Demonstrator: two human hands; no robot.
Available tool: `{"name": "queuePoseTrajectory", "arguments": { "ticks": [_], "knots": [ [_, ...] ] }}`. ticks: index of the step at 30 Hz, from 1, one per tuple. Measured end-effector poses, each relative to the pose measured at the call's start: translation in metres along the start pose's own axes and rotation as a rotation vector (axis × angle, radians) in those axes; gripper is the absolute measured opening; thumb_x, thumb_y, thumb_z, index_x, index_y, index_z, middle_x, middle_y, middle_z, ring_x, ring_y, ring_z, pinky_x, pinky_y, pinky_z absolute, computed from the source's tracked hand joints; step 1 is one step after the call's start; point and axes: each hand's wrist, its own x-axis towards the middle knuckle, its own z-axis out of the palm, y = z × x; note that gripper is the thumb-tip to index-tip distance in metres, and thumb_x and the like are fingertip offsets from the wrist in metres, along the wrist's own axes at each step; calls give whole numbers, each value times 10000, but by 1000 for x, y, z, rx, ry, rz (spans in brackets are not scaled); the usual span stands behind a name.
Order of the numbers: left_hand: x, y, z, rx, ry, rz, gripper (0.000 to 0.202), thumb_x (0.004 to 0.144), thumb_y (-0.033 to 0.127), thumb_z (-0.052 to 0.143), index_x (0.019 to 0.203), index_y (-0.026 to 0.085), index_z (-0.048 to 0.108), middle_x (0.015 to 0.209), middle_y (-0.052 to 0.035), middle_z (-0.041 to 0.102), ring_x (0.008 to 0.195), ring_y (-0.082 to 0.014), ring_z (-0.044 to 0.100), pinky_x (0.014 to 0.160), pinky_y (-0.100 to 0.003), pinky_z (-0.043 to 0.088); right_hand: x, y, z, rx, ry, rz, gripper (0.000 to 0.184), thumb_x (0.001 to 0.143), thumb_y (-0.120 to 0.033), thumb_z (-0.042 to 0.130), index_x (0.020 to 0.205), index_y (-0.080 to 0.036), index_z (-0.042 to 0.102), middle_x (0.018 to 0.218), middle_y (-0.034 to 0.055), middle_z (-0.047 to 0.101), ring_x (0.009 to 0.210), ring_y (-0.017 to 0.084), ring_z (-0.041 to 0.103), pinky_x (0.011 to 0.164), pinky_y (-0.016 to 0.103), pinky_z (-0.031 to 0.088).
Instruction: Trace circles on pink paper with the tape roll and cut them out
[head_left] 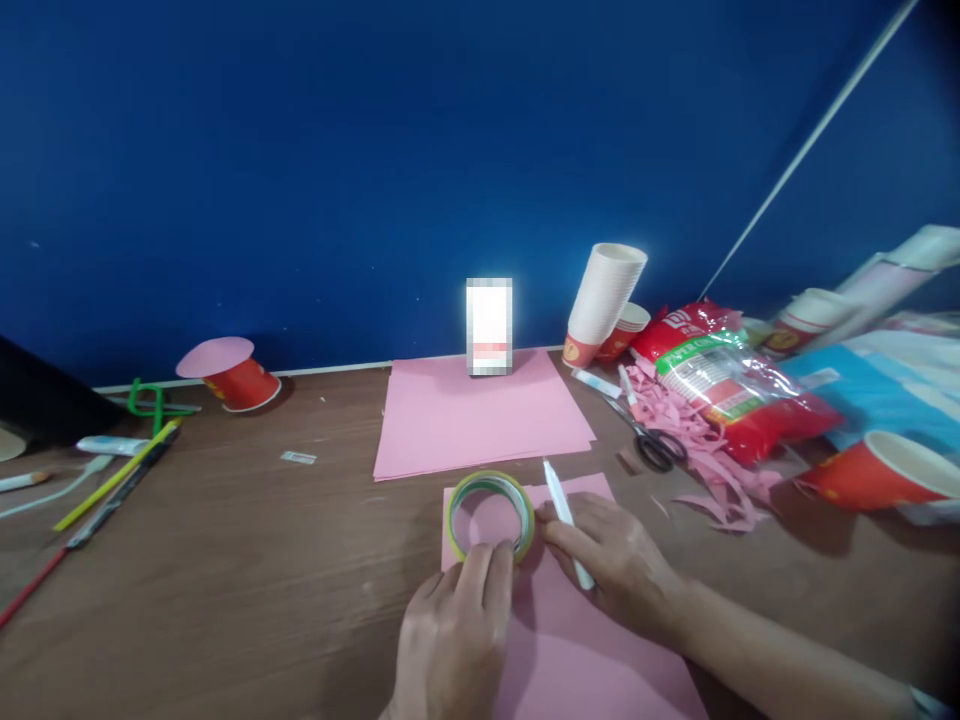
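Observation:
My left hand (457,630) has its fingers closed on the near rim of a roll of tape (529,520), yellow-green around a green inner ring. The roll rests on a sheet of pink paper (592,650) in front of me. A slim white pen (559,500) slants across my right hand (622,555), held between its fingers, with one narrow end pointing away from me. The right fingertips are at the roll's right side; whether they touch it I cannot tell.
Behind lies a stack of pink paper (480,430) with a bright, blurred-out phone-like object (489,325). At right are stacked paper cups (604,295), scissors (660,450), pink paper strips (712,470) and a red packet (712,365). A red cup topped with pink paper (244,385) stands left.

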Motion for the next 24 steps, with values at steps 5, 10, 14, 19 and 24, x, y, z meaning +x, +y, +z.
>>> {"name": "queuePoseTrajectory", "arguments": {
  "ticks": [5, 10, 14, 19, 24],
  "knots": [
    [-3, -2, 4, 0, 9, 41, 317, 789, 29, 431, 1052, 137, 572, 811, -33, 630, 563, -137, 578, 487, -277, 413, -3, 3, 2, 22, -52, 22, 180, 802, -55, 474, 843, -177, 600, 792, 76, 656, 786, 183, 602, 709, 310, 473],
    [-5, -3, 3, 11, -16, 46, 311, 807, 44, 421, 1057, 153, 570, 809, -31, 626, 562, -137, 567, 497, -277, 400, -4, 4, 2, 23, -56, 27, 180, 794, -47, 472, 817, -176, 595, 775, 74, 646, 770, 179, 592, 699, 303, 460],
    [-6, -4, 3, 4, -16, 44, 291, 815, 63, 429, 1054, 154, 567, 811, -26, 625, 571, -140, 571, 492, -280, 391, -4, 3, 1, 17, -67, 29, 177, 800, -50, 471, 813, -177, 594, 776, 74, 642, 768, 178, 586, 694, 297, 453],
    [-4, -3, 2, 1, 1, 32, 308, 804, 43, 413, 1046, 160, 565, 803, -24, 630, 554, -133, 568, 489, -274, 382, -5, 2, 2, 9, -78, 46, 166, 805, -61, 481, 821, -177, 599, 767, 73, 641, 775, 182, 587, 704, 300, 455],
    [0, 0, 0, -4, 7, 7, 263, 814, 61, 408, 993, 163, 573, 725, -13, 608, 524, -136, 562, 461, -273, 371, -6, 3, 4, 5, -49, 38, 159, 816, -86, 483, 842, -179, 609, 787, 78, 653, 767, 182, 597, 704, 301, 471]
  ]
}}
